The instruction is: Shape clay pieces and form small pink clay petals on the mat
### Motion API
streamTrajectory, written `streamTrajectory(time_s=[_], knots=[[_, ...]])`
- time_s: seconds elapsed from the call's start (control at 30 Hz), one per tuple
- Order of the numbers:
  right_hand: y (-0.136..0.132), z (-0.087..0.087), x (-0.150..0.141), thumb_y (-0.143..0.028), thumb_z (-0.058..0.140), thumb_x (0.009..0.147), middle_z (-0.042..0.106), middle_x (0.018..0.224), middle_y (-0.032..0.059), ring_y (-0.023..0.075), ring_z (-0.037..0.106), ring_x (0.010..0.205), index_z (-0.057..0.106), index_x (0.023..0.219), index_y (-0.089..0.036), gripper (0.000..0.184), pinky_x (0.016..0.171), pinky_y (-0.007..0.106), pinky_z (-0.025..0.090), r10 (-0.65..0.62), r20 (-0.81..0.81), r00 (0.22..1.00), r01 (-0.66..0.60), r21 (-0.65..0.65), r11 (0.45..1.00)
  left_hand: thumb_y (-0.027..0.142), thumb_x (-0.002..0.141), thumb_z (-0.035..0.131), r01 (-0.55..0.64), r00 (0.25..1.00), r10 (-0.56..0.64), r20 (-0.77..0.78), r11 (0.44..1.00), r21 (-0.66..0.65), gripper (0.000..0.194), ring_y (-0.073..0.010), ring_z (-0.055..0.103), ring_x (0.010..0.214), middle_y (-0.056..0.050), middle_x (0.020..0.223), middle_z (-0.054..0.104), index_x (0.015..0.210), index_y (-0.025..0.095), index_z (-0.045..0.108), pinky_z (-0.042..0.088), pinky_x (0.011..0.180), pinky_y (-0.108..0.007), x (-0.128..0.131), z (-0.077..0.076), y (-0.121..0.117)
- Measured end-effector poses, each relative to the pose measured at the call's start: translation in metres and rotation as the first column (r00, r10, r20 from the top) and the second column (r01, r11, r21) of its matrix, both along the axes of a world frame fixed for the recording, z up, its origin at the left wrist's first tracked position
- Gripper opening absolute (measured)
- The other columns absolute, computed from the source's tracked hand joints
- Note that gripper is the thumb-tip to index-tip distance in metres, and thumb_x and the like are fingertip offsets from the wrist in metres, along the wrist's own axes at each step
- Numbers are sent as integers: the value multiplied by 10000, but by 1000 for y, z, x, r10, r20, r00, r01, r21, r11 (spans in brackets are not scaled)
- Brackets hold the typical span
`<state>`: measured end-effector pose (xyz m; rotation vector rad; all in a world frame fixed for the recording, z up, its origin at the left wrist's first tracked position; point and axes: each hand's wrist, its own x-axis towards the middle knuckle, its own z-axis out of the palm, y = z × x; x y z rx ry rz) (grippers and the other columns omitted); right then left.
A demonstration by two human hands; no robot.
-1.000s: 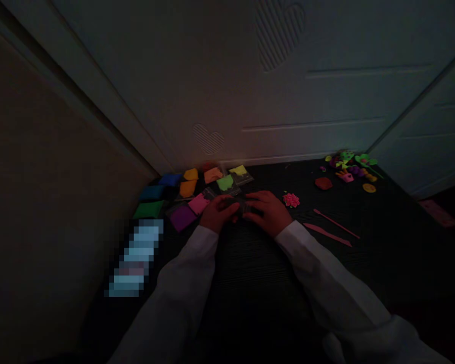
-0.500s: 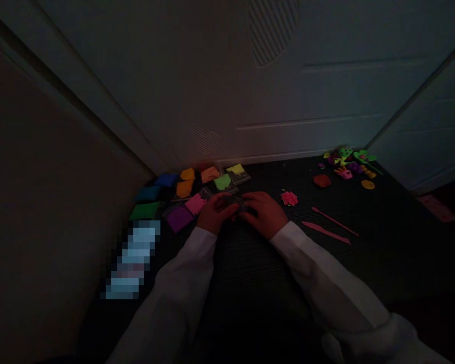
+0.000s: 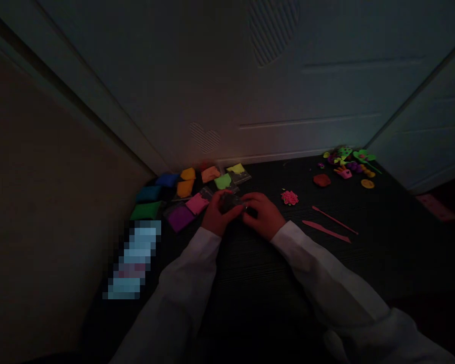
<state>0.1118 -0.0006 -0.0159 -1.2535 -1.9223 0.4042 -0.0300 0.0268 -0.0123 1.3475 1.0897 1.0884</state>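
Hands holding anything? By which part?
Yes, what looks like a dark, see-through plastic bag: the left hand grips its left side, the right hand its right edge. Exact contact is too dark to tell.

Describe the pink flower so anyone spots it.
On the dark table, find the right hand. Just to its right lies the pink flower: compact and frilly, unlike the two long, smooth pink tools nearer the person.

No lettering, brand, number or sign can be read here.
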Motion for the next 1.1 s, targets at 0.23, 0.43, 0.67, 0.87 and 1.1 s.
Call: streamTrajectory(time_s=[0.23,0.43,0.67,0.87,1.1], knots=[[-1,6,1,-250,553,683,553,976,63,157,505,928,574,753,-176,104,843,323,392,-8,-87,996,1,-72,997,257,540,665,-76,990,86,116,994,-84,397,-98,514,629,27,744,551,886,210,477,410,577,-213,0,-7,3],[-1,0,1,-263,544,706,557,990,61,164,490,963,584,890,-203,197,860,340,381,-43,-74,996,41,-33,999,247,518,682,-66,995,70,75,996,-53,409,-102,529,678,15,790,562,871,197,481,419,616,-214,0,-5,3],[0,7,2,-237,525,719,562,994,51,147,514,939,598,823,-201,132,861,322,392,-47,-165,985,42,-30,999,265,522,679,-107,976,123,180,989,-98,423,-100,540,640,22,749,566,883,208,464,441,595,-230,3,-10,5],[1,13,12,-250,534,713,563,975,44,147,531,906,589,799,-212,109,777,311,443,-92,-294,952,74,-71,995,273,510,683,-136,933,188,308,974,-182,407,-95,535,619,41,737,538,850,217,466,464,558,-252,1,-8,8],[2,4,7,-265,546,710,560,978,45,150,518,927,592,912,-215,213,845,310,413,-24,-109,994,20,-41,999,260,503,689,-93,962,133,239,981,-169,442,-100,534,628,27,732,556,879,205,463,457,553,-233,5,-11,4]])
